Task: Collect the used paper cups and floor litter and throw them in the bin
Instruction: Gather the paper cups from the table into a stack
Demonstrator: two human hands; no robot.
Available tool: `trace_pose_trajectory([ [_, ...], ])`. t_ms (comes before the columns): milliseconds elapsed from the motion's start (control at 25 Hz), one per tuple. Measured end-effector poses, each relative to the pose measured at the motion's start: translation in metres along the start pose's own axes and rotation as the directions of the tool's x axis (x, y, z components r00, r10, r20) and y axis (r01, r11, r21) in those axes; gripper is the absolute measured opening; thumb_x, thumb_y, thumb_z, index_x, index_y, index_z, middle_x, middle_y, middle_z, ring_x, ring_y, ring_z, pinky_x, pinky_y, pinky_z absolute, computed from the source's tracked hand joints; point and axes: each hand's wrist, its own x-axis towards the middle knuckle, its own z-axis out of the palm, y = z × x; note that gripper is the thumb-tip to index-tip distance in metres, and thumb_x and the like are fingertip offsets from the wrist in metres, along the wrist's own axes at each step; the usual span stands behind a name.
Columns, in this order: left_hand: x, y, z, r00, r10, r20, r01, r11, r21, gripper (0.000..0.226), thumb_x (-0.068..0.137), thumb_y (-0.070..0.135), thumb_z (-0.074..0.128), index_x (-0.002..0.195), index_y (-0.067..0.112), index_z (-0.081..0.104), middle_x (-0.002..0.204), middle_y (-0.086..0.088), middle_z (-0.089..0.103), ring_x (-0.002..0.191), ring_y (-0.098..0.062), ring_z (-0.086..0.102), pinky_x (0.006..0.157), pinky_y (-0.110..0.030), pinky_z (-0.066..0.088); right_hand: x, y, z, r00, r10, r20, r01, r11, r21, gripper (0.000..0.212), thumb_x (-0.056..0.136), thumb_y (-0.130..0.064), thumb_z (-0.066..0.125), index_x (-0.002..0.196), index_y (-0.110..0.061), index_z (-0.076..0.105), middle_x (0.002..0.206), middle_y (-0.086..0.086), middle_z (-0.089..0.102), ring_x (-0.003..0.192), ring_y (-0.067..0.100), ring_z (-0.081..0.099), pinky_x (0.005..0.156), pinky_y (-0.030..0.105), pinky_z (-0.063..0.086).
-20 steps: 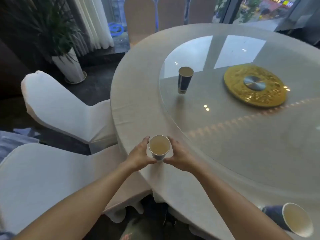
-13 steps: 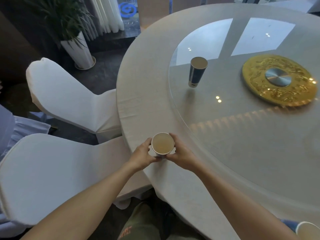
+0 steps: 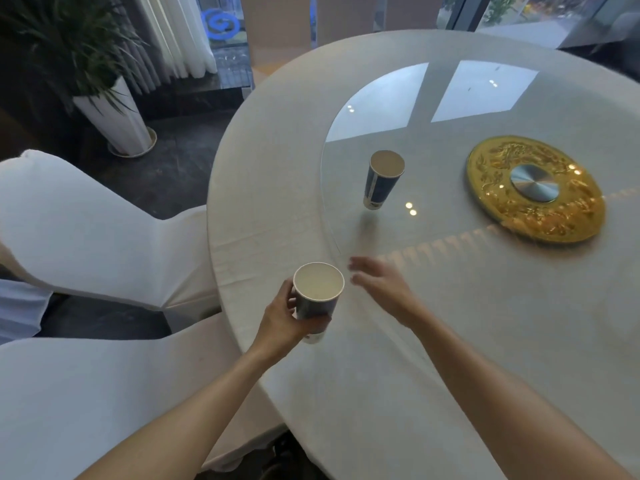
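Observation:
A blue paper cup (image 3: 317, 297) with a pale inside is held just above the near edge of the round table (image 3: 263, 188), and my left hand (image 3: 285, 318) is wrapped around its side. My right hand (image 3: 379, 285) hovers to the right of that cup, fingers spread and blurred, holding nothing. A second blue paper cup (image 3: 382, 180) stands upright farther out on the glass turntable (image 3: 450, 292), well beyond my right hand. No bin and no floor litter are in view.
A gold disc with a steel centre (image 3: 535, 188) lies on the glass at the right. Two white-covered chairs (image 3: 90, 216) stand at the table's left side. A potted plant in a white vase (image 3: 114, 119) stands on the dark floor by the curtains.
Both hands were around the cup on the table. Now the left hand alone holds it, raised off the cloth, and the right hand has let go and moved forward to the right.

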Motion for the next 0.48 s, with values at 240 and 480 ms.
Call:
trace_pose_trajectory([
  [240,0.032,0.011,-0.011,1.0,0.021,-0.013,-0.021,1.0,-0.001,0.079,0.059,0.033,0.097,0.123,0.054,0.055,0.122,0.008,0.063,0.108,-0.01,0.065,0.086,-0.033,0.06,0.105,-0.038,-0.061,0.825,-0.266,-0.499,-0.044,0.85,-0.526,0.081,0.087,-0.042,0.073,0.154,-0.019,0.034,0.163,0.008,0.03,0.15,0.038,0.025,0.117,0.054,0.03],
  [480,0.045,0.009,-0.01,1.0,-0.004,0.015,0.004,1.0,0.007,0.084,0.055,0.043,0.097,0.126,0.058,0.054,0.123,0.007,0.062,0.108,-0.008,0.066,0.089,-0.038,0.061,0.165,-0.044,-0.074,0.91,-0.206,-0.361,-0.119,0.703,-0.701,0.071,0.093,-0.033,0.067,0.154,-0.024,0.031,0.171,0.002,0.012,0.156,0.041,0.005,0.12,0.059,0.019],
])
